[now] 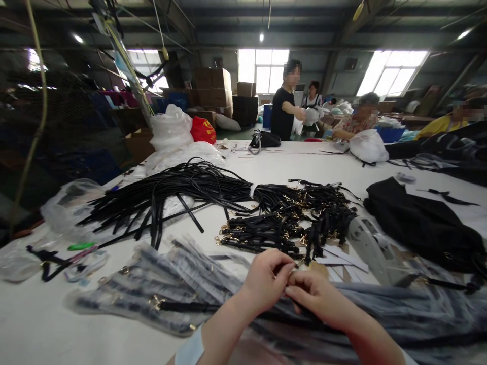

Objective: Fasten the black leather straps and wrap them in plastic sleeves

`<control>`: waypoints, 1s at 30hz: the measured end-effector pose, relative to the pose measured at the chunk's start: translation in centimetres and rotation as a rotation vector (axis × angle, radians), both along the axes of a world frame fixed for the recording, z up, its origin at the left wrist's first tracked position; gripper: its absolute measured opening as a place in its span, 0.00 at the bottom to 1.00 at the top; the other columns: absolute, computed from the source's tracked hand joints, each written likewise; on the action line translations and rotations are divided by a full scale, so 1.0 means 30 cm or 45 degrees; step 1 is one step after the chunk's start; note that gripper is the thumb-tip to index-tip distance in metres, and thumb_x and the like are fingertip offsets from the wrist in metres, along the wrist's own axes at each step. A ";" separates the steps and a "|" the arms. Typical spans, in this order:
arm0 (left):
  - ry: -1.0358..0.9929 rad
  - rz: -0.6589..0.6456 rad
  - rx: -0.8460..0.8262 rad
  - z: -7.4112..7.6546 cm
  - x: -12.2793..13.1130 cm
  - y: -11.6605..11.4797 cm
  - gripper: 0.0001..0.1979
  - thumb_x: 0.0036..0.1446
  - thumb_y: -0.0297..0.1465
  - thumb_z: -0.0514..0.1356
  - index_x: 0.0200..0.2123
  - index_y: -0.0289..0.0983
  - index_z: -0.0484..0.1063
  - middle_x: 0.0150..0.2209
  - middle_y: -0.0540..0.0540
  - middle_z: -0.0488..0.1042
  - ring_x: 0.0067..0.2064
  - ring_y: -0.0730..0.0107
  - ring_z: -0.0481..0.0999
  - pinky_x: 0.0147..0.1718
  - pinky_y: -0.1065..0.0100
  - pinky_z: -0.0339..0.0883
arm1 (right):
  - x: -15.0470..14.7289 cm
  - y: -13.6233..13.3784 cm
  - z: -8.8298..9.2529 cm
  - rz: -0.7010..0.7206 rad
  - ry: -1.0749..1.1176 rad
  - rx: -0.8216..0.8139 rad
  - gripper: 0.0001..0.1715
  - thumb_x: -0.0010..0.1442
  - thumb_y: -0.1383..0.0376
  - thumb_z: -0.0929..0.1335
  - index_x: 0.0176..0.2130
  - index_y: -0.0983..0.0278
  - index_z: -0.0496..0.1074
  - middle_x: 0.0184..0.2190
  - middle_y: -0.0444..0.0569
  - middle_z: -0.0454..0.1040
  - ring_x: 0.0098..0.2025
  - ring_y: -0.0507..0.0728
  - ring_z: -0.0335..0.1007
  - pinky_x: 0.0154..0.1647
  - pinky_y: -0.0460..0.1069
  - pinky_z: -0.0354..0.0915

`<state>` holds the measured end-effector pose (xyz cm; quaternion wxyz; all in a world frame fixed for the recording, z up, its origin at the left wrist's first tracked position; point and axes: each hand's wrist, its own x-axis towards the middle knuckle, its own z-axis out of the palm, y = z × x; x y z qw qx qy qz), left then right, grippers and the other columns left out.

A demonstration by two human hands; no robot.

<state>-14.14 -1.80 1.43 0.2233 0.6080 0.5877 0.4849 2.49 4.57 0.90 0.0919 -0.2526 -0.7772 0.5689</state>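
Note:
My left hand (266, 279) and my right hand (314, 296) meet at the lower middle, fingers pinched close together. What they hold is mostly hidden; something small and dark shows between them. Under and around them lie black straps in clear plastic sleeves (171, 284), one with a gold clasp (155, 302). Just beyond my hands is a pile of short black straps with gold hooks (262, 228). A large bundle of long black straps (182, 182) with a white tie (253, 190) stretches to the left.
White paper strips (344, 258) and a grey-white device (375, 248) lie right of my hands, beside black fabric (422, 218). Plastic bags (171, 129) and a red bag (203, 130) stand at the back left. Several people are beyond the white table (258, 162).

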 end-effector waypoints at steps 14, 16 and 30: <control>0.373 0.170 -0.176 0.045 -0.068 -0.031 0.23 0.68 0.40 0.47 0.28 0.38 0.75 0.26 0.46 0.77 0.29 0.69 0.75 0.29 0.71 0.59 | 0.015 -0.009 0.020 0.148 -0.075 -0.218 0.13 0.56 0.59 0.71 0.28 0.65 0.69 0.21 0.42 0.73 0.20 0.48 0.62 0.22 0.43 0.53; 0.339 0.208 -0.121 0.058 -0.086 -0.032 0.22 0.68 0.39 0.46 0.34 0.38 0.76 0.31 0.46 0.79 0.34 0.67 0.76 0.34 0.70 0.62 | 0.019 -0.014 0.021 0.157 -0.090 -0.226 0.11 0.56 0.60 0.71 0.29 0.66 0.70 0.22 0.43 0.73 0.21 0.48 0.62 0.22 0.42 0.53; 0.357 0.423 -0.248 0.050 -0.210 -0.007 0.17 0.67 0.39 0.48 0.36 0.41 0.75 0.32 0.49 0.79 0.35 0.65 0.76 0.34 0.70 0.61 | 0.085 0.054 0.005 0.021 -0.151 -0.096 0.08 0.61 0.64 0.65 0.31 0.65 0.69 0.18 0.39 0.67 0.21 0.48 0.58 0.23 0.43 0.52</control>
